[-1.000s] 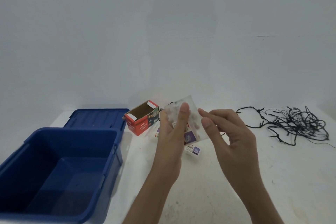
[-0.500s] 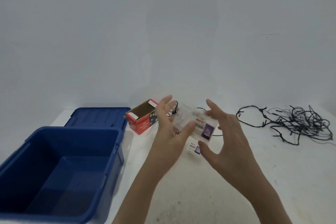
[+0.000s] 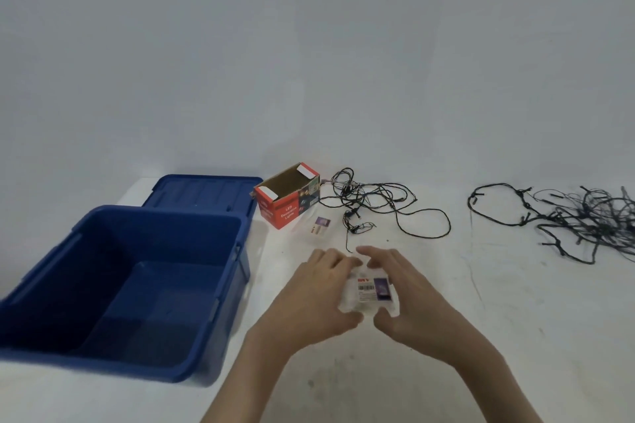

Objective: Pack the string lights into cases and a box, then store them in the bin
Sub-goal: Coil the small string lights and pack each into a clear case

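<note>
Both hands are meeting over the middle of the white desk (image 3: 446,354), toward its near edge, and sharing one small clear plastic case with a printed label (image 3: 372,288). The left hand (image 3: 316,299) is gripping the case's left side, its fingers curving over the far edge and its thumb tucking in at the near edge. The right hand (image 3: 415,302) is mirroring it on the right side, half-closed, with its fingers arching over the top and its thumb pressing at the near corner. Whether the case is resting on the desk or hanging just above it cannot be told.

A deep blue plastic storage bin (image 3: 158,215) is standing open along the desk's left edge, with its flat blue lid (image 3: 202,192) lying behind it toward the far left corner. Just right of the lid, a red cardboard box printed "LED Decorative Lights" (image 3: 285,213) is sitting with its top flaps open. A second small clear case (image 3: 320,226) is lying just in front of the box. A thin dark loose string of lights (image 3: 348,187) is sprawling beside the box near the far edge, and a bigger dark tangled string of lights (image 3: 591,216) is lying toward the far right corner, well apart from the hands.
</note>
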Demonstrator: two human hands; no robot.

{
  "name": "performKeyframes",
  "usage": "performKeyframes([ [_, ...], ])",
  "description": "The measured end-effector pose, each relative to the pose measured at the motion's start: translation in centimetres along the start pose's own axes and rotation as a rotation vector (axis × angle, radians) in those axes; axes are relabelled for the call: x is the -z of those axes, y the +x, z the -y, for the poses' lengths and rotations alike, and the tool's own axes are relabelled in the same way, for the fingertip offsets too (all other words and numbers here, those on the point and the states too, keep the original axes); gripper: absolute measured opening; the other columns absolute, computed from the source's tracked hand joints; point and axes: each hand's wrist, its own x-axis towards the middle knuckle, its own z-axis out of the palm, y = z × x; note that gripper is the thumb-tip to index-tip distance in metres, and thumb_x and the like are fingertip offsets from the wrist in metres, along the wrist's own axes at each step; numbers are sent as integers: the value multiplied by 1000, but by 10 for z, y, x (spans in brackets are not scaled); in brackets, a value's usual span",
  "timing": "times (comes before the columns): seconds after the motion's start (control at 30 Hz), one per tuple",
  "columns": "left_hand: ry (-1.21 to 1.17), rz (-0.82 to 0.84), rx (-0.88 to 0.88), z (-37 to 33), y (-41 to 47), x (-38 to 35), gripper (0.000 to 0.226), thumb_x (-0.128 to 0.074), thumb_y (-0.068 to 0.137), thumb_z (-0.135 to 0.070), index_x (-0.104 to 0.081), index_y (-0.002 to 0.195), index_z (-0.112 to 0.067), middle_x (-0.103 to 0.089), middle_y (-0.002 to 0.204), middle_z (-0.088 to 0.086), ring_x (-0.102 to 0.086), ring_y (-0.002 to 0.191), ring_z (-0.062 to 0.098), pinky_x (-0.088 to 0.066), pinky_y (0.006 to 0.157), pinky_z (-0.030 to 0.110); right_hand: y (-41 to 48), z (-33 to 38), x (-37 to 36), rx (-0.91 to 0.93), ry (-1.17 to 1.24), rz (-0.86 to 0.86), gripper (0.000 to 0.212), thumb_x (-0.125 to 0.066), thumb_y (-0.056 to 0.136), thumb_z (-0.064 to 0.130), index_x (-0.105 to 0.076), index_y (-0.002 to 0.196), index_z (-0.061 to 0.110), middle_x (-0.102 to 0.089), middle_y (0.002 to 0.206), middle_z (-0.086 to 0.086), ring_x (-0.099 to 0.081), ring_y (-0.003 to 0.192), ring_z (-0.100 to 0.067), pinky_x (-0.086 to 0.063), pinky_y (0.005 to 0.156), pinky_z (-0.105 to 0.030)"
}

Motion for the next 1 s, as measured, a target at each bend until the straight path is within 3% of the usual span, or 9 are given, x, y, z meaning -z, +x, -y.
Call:
performKeyframes([
  [0.23, -45, 110, 125, 18, -17, -37, 64, -64, 80, -41, -39, 136, -22, -44, 127, -4, -41, 115, 13, -42, 96, 30, 2, -23, -35, -71, 33, 181, 73, -55, 69, 13, -32, 135, 32, -42, 115, 9, -46, 108, -5, -47, 88, -19],
  [0.43, 21, 130, 143, 15, -20, -46, 66, -65, 80, -42, -38, 135, -19, -43, 126, -1, -40, 114, 17, -40, 94, 30, 2, -32, -45, -35, -28, 211, 74, -54, 67, 11, -33, 137, 26, -41, 113, 10, -39, 110, -12, -39, 96, -22],
  [0.6, 129, 137, 188, 8, -16, -39, 79, -62, 81, -48, -23, 144, -22, -36, 137, 1, -33, 123, 21, -35, 102, 32, -1, -34, -35, -5, -24, 223, 81, -58, 73, 12, -23, 144, 29, -32, 127, 18, -27, 124, -5, -23, 105, -16],
  [0.73, 33, 30, 175, -16, -6, -32, 71, -58, 85, -45, -24, 145, -28, -30, 142, -6, -25, 129, 14, -25, 104, 22, -19, -48, -3, -80, 43, 129, 73, -62, 81, 18, -27, 141, 37, -35, 132, 20, -28, 126, -1, -27, 104, -18],
  [0.87, -233, -55, 59, -70, 18, -40, 55, -58, 87, -43, -40, 138, -32, -40, 133, -13, -31, 125, 5, -19, 91, 7, -51, -75, 47, -178, 37, -63, 60, -62, 85, 20, -37, 136, 40, -42, 125, 19, -38, 119, -2, -35, 102, -24],
  [1.0, -455, -92, -37, -142, 55, -67, 35, -60, 88, -37, -55, 123, -32, -50, 119, -16, -44, 116, 4, -35, 99, 19, -102, -115, 118, -327, -39, -229, 52, -61, 87, 23, -43, 135, 36, -44, 129, 14, -37, 124, -7, -34, 103, -27],
])
